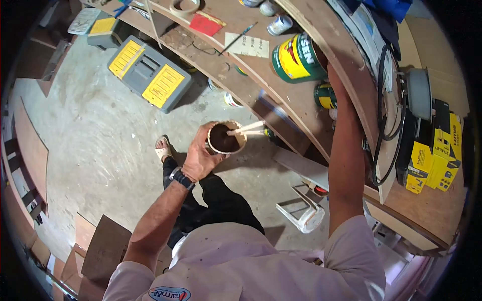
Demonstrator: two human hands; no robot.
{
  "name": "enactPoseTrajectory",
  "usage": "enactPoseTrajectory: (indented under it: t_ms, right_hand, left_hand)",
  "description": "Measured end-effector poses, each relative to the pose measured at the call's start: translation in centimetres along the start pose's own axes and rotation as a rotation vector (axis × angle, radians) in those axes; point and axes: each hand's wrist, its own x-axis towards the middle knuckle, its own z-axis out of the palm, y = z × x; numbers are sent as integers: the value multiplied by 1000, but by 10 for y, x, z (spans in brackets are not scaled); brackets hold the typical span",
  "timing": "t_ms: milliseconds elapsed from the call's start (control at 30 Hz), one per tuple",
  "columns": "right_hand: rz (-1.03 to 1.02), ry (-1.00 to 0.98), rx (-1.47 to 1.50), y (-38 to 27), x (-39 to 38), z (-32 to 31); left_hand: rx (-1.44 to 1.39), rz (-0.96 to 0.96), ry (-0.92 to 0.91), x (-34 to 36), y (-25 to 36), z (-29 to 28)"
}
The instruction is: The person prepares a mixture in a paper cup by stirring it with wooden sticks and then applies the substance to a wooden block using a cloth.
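Head view: grey concrete floor (95, 145) fills the left and middle, smooth, with pale scuffs. Wooden shelf unit (296, 100) runs down the right, flat boards with raw edges, bowed by the lens. Right forearm (346, 150) goes up along it; right hand is hidden past the upper board, near the big can, so can't tell if it's spread or gripping. Toolbox (149, 72) on the floor upper left, grey and yellow plastic, rectangular, long axis slanting from upper left to lower right. Big can (296, 57) on the middle shelf, cylindrical, green and yellow label, leaning to the left in view. Left hand (198, 155) is wrapped around the left side of the cup (242, 144), thumb on the near side, fingers on the far side. Cup is held over the floor, mid-frame, just left of the shelves; round, open mouth up toward the camera, long axis roughly along the line of sight, pale rim crusted and uneven. Brown contents (219, 139) inside, dark, can't tell if liquid or paste. Sticks (249, 128) stand in it, pale, slim, straight, wood-like, long axis pointing right and slightly up, outer ends past the rim toward the shelves.
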Motion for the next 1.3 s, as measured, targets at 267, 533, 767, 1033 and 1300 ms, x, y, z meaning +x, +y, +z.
enactPoseTrajectory:
  t_ms: [267, 533, 767, 1033, 1300]
  right_hand:
    - [117, 7, 250, -6, 18, 16]
    - [162, -2, 334, 3, 11, 17]
    - [113, -24, 431, 3, -14, 32]
    - [130, -73, 650, 18, -12, 55]
    - [80, -62, 660, -22, -4, 6]
  left_hand:
    - [33, -31, 85, -19, -11, -19]
    - [14, -18, 123, -30, -4, -39]
    - [109, 35, 220, -47, -5, -57]
    - [-127, 208, 330, -58, -1, -42]
    - [-273, 322, 437, -64, 45, -18]
